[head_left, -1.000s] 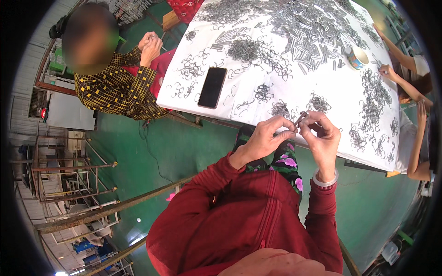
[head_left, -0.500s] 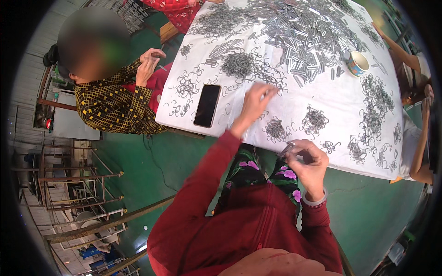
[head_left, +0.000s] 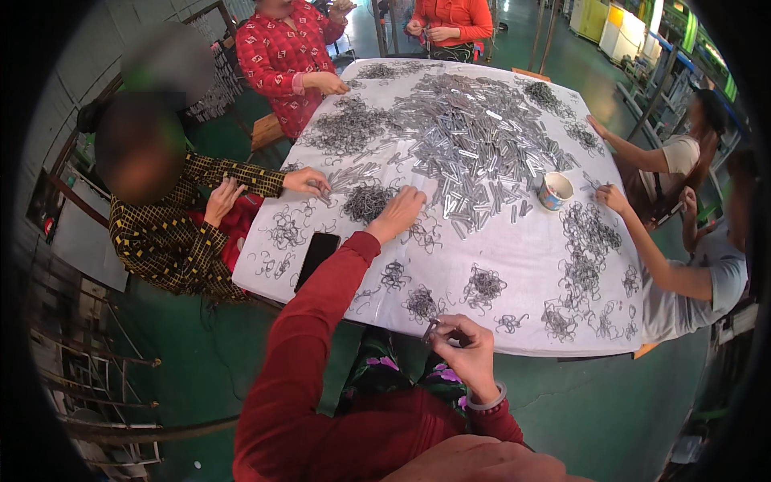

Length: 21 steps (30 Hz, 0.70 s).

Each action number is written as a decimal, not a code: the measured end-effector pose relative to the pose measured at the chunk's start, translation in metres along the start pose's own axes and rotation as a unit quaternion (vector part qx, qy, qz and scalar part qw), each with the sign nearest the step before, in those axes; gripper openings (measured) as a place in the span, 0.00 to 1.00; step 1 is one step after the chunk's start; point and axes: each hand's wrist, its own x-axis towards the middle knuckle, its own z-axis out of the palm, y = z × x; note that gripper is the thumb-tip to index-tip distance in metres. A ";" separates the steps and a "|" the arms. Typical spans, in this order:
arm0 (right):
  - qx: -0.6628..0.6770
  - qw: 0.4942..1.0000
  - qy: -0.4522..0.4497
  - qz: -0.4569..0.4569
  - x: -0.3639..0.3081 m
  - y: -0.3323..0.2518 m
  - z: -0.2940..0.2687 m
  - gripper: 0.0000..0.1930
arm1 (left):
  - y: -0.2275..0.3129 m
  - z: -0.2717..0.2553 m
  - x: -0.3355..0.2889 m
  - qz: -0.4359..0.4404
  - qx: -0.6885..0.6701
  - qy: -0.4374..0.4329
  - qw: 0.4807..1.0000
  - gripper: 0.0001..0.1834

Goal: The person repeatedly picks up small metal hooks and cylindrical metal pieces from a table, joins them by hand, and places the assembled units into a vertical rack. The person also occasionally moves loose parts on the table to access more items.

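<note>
My left hand (head_left: 399, 212) is stretched out over the white-covered table, beside a dense pile of dark curved wire hooks (head_left: 368, 202). Its fingers are bent and close together, and what they pinch, if anything, is hidden. Close to me, just off the table's near edge, my right hand (head_left: 467, 350) pinches a small grey metal strip (head_left: 430, 330) between thumb and fingers. Small heaps of hooks (head_left: 420, 304) lie in front of it, with another heap (head_left: 485, 287) slightly farther off. Flat silvery metal strips (head_left: 482, 161) form a large spread pile mid-table.
A black phone (head_left: 317, 259) lies left of my forearm. A paper cup (head_left: 555, 191) stands right of the strips. More hooks (head_left: 585, 257) cover the right side. Several people sit or stand around the table, one co-worker's hand (head_left: 307, 181) near the strips at left.
My left hand has moved farther out, to the edge of the hook pile. My right hand keeps its pinch on the strip. The view has tilted up, showing more co-workers.
</note>
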 end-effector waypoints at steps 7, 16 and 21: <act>-0.007 1.000 0.018 -0.001 -0.014 -0.014 0.011 0.14 | 0.099 -0.118 -0.041 -0.202 -0.357 0.042 0.911 0.08; 0.002 0.991 0.096 -0.091 -0.028 -0.027 0.020 0.18 | 0.209 -0.186 -0.115 -0.033 -0.460 0.080 0.884 0.08; -0.024 0.982 0.129 -0.139 -0.037 -0.022 0.018 0.18 | 0.223 -0.184 -0.113 -0.038 -0.457 0.116 0.881 0.08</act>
